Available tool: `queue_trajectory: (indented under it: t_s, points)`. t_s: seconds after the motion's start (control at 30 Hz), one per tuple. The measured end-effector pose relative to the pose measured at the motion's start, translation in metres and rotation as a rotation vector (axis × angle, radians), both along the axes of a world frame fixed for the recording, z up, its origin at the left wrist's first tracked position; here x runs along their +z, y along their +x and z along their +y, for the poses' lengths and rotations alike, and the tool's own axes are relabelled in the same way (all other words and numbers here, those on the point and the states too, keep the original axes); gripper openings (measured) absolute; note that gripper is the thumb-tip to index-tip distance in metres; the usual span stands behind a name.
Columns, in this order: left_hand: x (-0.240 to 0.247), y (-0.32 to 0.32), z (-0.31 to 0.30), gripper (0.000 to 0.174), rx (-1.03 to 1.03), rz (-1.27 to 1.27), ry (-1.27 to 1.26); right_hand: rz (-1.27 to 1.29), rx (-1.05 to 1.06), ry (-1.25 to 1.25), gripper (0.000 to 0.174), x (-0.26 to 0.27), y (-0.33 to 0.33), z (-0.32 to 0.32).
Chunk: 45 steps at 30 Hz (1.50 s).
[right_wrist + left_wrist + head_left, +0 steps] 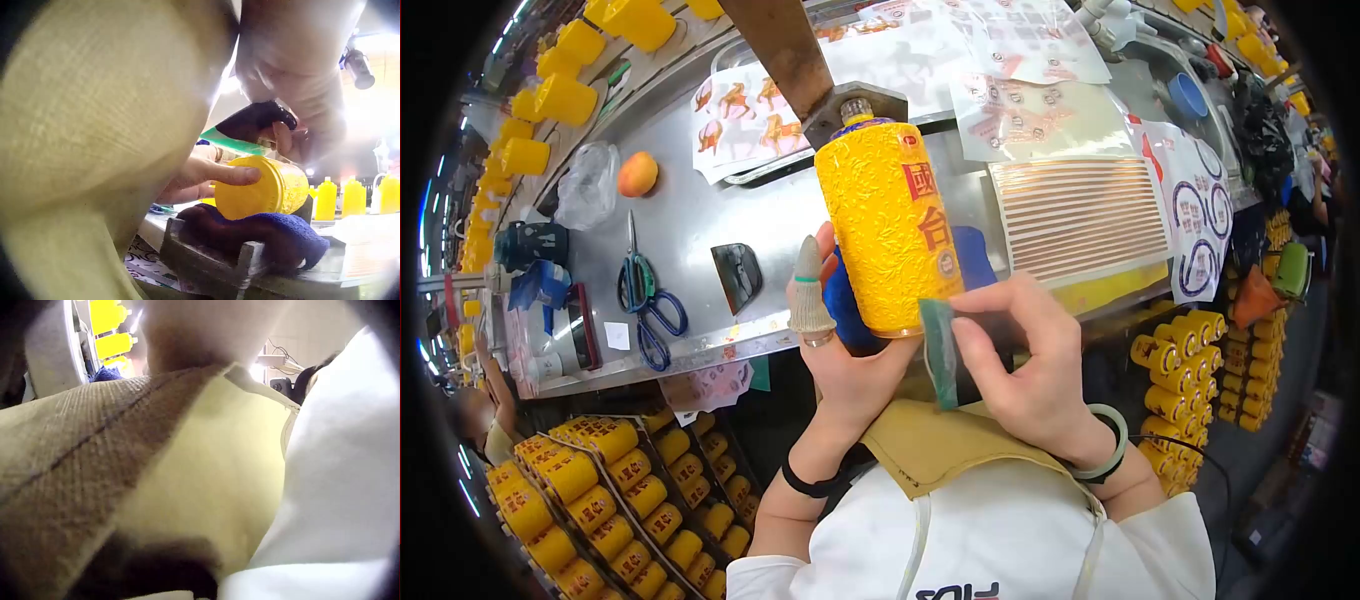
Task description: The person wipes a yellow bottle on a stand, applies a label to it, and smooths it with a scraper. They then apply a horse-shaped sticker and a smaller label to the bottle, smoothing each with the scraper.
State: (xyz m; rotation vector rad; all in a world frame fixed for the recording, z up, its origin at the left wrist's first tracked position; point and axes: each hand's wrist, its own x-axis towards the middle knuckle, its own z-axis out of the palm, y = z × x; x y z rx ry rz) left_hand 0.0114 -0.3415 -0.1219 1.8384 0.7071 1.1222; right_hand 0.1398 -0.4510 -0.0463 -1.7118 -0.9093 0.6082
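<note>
A yellow embossed bottle (885,220) with red characters lies with its neck at a metal bracket (855,108) and its base toward me. My left hand (845,365) grips it near the base, a knit cover and a teal band on one finger. In the right wrist view the left thumb (240,175) presses on the bottle's round base (247,190). My right hand (1035,365) pinches a flat green scraper-like piece (941,355) beside the base's lower right. Under the bottle is a blue cloth (275,231) on a metal cradle (250,265). Cloth and sleeve fill most of the left wrist view.
Scissors (638,285), a peach (638,174) and a plastic bag (588,185) lie left on the metal table (785,200). Horse decal sheets (745,115) and a striped sheet (1080,215) lie behind and right. Racked yellow bottles (630,470) stand below the table edge.
</note>
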Motion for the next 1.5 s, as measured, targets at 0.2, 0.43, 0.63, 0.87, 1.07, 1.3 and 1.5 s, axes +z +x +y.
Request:
queue_trajectory:
  t_s: [0.2,0.43,0.63,0.87,1.07,1.3,1.5]
  points:
    - [-0.008,-0.008,-0.001,0.093,0.012,0.085,0.014,-0.094,0.023,-0.014,0.013,-0.005,0.004,-0.004]
    - [-0.015,-0.020,0.007,0.092,-0.084,0.094,-0.022,-0.279,0.012,0.006,0.021,-0.007,0.044,-0.004]
    - [-0.009,-0.013,0.003,0.096,-0.044,-0.009,-0.142,-0.515,0.407,0.112,0.035,0.032,0.055,0.041]
    - [-0.010,-0.018,0.002,0.094,-0.023,0.070,0.162,-0.643,0.218,0.284,0.034,0.025,0.068,0.051]
    - [-0.012,-0.010,-0.007,0.075,-0.029,-0.182,-0.238,-0.799,0.534,0.491,0.024,-0.018,0.055,-0.006]
    - [0.009,-0.016,0.002,0.051,0.034,0.407,0.666,-0.534,0.254,0.410,0.023,-0.020,0.054,-0.017]
    - [0.004,-0.015,0.000,0.039,0.050,0.417,0.771,-0.321,0.087,0.278,0.030,-0.015,0.068,-0.001]
